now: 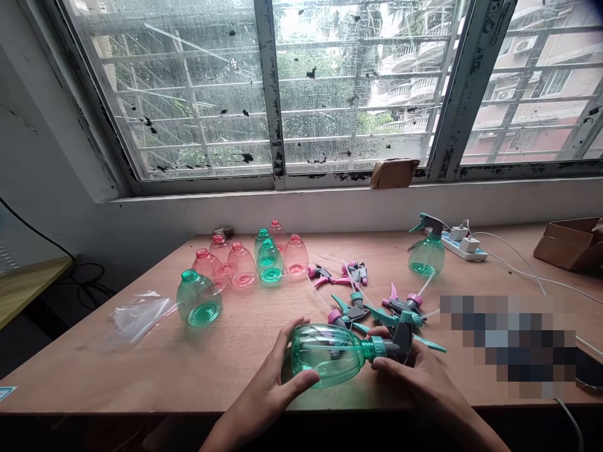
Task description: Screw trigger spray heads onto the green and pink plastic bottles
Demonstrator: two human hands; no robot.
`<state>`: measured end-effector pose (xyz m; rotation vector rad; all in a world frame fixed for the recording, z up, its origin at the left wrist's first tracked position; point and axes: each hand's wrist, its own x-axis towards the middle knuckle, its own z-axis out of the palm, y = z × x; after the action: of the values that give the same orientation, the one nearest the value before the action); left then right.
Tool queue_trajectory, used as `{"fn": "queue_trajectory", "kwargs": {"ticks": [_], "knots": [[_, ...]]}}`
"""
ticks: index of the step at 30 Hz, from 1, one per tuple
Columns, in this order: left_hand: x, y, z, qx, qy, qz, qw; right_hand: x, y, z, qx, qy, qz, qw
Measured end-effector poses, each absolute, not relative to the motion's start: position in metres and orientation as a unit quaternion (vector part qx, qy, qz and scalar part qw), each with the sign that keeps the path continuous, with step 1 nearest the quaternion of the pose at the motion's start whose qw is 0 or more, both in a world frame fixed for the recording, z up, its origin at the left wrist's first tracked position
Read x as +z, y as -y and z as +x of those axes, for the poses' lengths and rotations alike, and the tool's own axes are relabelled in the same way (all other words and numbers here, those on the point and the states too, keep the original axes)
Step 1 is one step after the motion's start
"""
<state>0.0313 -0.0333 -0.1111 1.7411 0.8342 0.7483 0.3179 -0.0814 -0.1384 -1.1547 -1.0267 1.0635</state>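
Two sets of fingers (288, 334) are closed on one thing. The left hand (277, 383) wraps the body of a green bottle (330, 355), thumb on the near side and fingers curled over the far side. The right hand (414, 370) grips the neck end, fingers around the teal collar (377, 347) and the grey trigger head (401, 334) seated there. Whether the collar is screwed fully home I cannot tell.

That bottle lies on its side just above the counter (188, 367), close to the near edge. Its long axis runs left to right, roughly along that edge, with the base to the left and the neck and trigger head to the right. A dip tube shows faintly inside it.

Judging by what lies about, the work is at an early stage. One finished sprayer (426, 251) stands upright at the back right, beside a power strip (459, 246). About eight bare bottles (254, 260), pink and green, stand capless at the back left, one green bottle (198, 300) a little apart from them. Loose trigger heads (355, 306) with their tubes lie in a heap just beyond the hands. A crumpled plastic bag (136, 317) lies far left, a cardboard box (570, 242) far right.
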Motion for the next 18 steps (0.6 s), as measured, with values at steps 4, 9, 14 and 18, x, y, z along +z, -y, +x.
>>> {"fn": "queue_trajectory", "kwargs": {"ticks": [4, 9, 14, 18], "knots": [[-0.111, 0.032, 0.031, 0.313, -0.347, 0.718, 0.516, -0.141, 0.079, 0.317, 0.453, 0.433, -0.516, 0.584], [-0.112, 0.031, 0.035, 0.290, -0.341, 0.733, 0.513, -0.144, 0.080, 0.317, 0.427, 0.451, -0.536, 0.571], [-0.114, 0.032, 0.034, 0.272, -0.345, 0.759, 0.481, -0.137, 0.084, 0.315, 0.427, 0.463, -0.510, 0.586], [-0.112, 0.032, 0.028, 0.250, -0.337, 0.759, 0.499, -0.132, 0.086, 0.315, 0.464, 0.453, -0.497, 0.576]]}}
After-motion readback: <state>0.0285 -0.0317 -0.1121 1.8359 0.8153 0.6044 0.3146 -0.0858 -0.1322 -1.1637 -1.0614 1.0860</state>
